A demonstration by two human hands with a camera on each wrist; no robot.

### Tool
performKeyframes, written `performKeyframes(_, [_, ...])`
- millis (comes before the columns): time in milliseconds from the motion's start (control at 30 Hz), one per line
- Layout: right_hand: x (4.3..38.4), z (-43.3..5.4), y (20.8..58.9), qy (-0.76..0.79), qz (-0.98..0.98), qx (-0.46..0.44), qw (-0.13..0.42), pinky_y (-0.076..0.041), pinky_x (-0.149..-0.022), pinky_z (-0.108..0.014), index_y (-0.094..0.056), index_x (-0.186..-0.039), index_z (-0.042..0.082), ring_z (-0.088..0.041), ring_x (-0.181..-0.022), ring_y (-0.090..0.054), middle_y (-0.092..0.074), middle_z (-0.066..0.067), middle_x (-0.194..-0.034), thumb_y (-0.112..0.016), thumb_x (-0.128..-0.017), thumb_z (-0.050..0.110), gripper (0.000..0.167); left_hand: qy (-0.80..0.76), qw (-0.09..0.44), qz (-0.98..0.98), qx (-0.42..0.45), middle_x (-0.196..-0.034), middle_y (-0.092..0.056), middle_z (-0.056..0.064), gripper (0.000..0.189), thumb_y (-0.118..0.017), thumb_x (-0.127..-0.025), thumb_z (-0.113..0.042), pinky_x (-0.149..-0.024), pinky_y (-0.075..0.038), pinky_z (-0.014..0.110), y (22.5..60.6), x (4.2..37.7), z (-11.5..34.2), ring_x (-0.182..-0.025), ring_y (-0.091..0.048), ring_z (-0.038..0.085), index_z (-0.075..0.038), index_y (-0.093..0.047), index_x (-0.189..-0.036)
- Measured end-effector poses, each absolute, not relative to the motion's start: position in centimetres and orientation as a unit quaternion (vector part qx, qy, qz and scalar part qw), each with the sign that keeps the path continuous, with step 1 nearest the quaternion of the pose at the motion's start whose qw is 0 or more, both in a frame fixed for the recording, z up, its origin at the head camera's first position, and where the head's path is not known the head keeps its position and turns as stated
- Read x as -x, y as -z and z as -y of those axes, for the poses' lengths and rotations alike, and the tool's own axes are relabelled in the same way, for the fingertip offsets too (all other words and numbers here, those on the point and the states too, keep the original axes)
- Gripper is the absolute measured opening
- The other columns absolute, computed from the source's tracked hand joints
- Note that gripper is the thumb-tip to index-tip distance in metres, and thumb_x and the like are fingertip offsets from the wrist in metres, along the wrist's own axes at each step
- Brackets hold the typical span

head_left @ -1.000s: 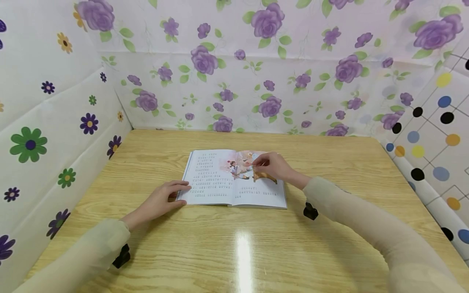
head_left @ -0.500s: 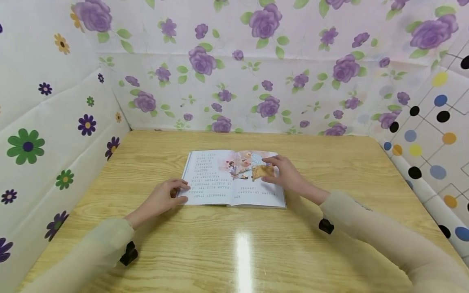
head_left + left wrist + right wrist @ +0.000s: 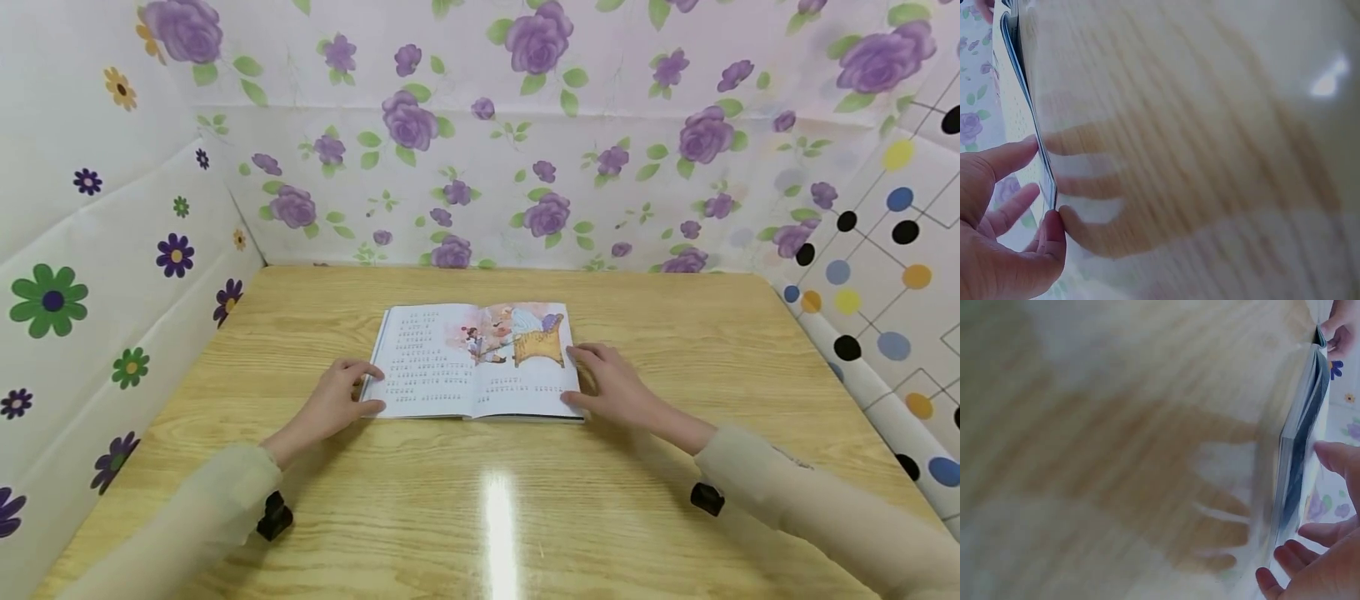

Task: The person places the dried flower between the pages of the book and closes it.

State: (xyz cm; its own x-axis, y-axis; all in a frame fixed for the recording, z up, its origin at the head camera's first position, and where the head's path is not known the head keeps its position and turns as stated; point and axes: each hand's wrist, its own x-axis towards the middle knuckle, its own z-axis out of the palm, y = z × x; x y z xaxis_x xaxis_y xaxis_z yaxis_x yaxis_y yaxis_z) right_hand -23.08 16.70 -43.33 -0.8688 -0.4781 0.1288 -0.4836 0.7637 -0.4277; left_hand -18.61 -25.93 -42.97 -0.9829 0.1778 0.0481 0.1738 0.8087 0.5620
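Note:
An open picture book (image 3: 435, 392) lies on the wooden table, with printed text on its left page and a colourful illustration across the upper middle and right. At the left edge, my left hand (image 3: 335, 400) grips the book. Its thumb (image 3: 1019, 153) is on the page while curled fingers (image 3: 1054, 228) meet the outer edge. On the other side, my right hand (image 3: 611, 387) has its thumb and index fingertip over the right page's margin. In the right wrist view, its other fingers (image 3: 1288, 559) are loosely bent beside the book's edge.
The wooden table (image 3: 420, 508) extends around the book. A flowered cloth (image 3: 495, 158) stands behind it, with patterned cloths to the left and right. Black wrist devices (image 3: 707, 498) sit under both sleeves.
My right hand has moved from the illustration, where its fingertips were together, rightward and nearer to the page's outer edge, its fingers spreading. The left hand stays at the left edge.

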Motion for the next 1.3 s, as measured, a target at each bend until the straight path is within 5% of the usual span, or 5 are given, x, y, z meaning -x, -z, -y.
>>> performKeyframes(367, [22.1,-17.5,44.1,-0.206,0.950,-0.230,-0.046,-0.032,-0.100,-0.071,-0.042,-0.149,0.006,-0.049,-0.137,-0.037,-0.041,-0.021,-0.153,-0.072,-0.089,0.040,0.076,-0.307,0.035,-0.950,-0.050,-0.122,-0.057,0.030,0.068,-0.079,-0.082,-0.011,-0.094,-0.048,0.048,42.5,19.1,25.3,-0.107,-0.055,0.036,0.012,-0.044,-0.136])
performKeyframes(800, [21.7,-17.2,44.2,-0.225,0.945,-0.235,-0.043,-0.032,-0.099,-0.070,-0.040,-0.149,0.002,-0.049,-0.137,-0.036,-0.039,-0.023,-0.154,-0.071,-0.091,0.035,0.073,-0.363,0.078,-0.928,-0.030,-0.113,-0.058,0.025,0.074,-0.077,-0.082,-0.007,-0.072,-0.045,0.026,42.9,20.0,25.9,-0.093,-0.054,0.025,0.017,-0.037,-0.139])
performKeyframes(1300, [21.9,-17.6,44.2,-0.232,0.939,-0.249,-0.045,-0.032,-0.100,-0.070,-0.041,-0.150,0.006,-0.047,-0.138,-0.036,-0.038,-0.021,-0.155,-0.071,-0.091,0.035,0.073,-0.366,0.067,-0.925,-0.075,-0.117,-0.058,0.024,0.076,-0.077,-0.085,-0.015,-0.082,-0.050,0.034,39.9,20.4,27.0,-0.100,-0.056,0.028,0.011,-0.036,-0.144])
